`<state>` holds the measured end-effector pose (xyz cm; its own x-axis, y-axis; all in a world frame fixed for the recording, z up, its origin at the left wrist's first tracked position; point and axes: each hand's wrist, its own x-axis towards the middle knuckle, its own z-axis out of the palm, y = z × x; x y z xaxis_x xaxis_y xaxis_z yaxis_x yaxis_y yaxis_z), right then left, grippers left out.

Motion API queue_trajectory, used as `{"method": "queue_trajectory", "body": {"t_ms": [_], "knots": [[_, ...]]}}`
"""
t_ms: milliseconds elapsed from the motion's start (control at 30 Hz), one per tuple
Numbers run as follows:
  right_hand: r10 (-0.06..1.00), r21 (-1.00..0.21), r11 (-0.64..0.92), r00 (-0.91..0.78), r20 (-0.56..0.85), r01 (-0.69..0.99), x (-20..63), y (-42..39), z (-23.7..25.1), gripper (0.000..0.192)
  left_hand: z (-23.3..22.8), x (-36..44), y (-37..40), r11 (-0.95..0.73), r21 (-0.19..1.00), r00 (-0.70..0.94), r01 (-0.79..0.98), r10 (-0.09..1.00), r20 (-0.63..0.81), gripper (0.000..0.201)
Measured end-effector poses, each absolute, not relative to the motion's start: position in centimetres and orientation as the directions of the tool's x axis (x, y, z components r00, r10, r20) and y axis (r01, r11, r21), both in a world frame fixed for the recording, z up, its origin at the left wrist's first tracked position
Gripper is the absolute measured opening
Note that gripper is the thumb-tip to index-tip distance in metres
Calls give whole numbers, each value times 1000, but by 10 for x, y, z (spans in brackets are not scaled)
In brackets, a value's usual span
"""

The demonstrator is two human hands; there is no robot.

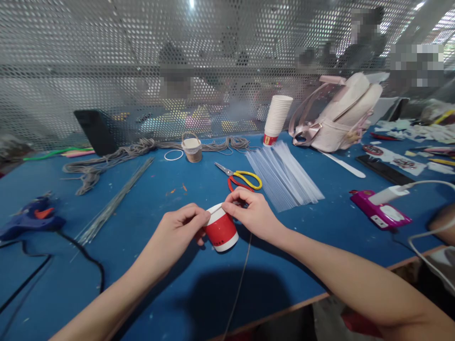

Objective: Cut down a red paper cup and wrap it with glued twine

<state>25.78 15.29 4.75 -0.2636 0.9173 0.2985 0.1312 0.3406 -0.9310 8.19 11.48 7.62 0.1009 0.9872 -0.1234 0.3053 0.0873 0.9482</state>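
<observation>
So on the blue desk (177, 293), a bit in from the near edge around the middle, there's a red paper cup (221, 230) with a white rim and white base band, tipped over on its side with the mouth pointing away. The left hand (181, 226) pinches its rim on one side, the right hand (250, 213) pinches the other side, and a thin grey string (239, 284) trails from the cup to the near edge. No readable writing on the cup, the stack of cups (276, 118) by the far edge or the yellow-handled scissors (240, 177) just behind the hands.
</observation>
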Motion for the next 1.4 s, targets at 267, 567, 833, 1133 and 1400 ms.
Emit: {"method": "queue_trajectory", "body": {"t_ms": [267, 567, 833, 1133, 1400], "knots": [[921, -938, 324, -269, 283, 122, 257, 154, 48, 11, 78, 83, 116, 85, 948, 103, 308, 987, -122, 27], [923, -939, 319, -269, 276, 132, 258, 153, 49, 11, 75, 80, 115, 85, 945, 113, 315, 985, -126, 27], [924, -937, 321, -261, 279, 137, 258, 155, 48, 10, 76, 81, 115, 89, 949, 116, 303, 985, -130, 26], [924, -936, 323, -260, 279, 141, 258, 154, 48, 9, 76, 81, 116, 90, 950, 105, 299, 986, -126, 26], [922, -936, 323, -267, 279, 137, 258, 153, 48, 10, 80, 85, 114, 99, 951, 77, 291, 989, -127, 24]]}}
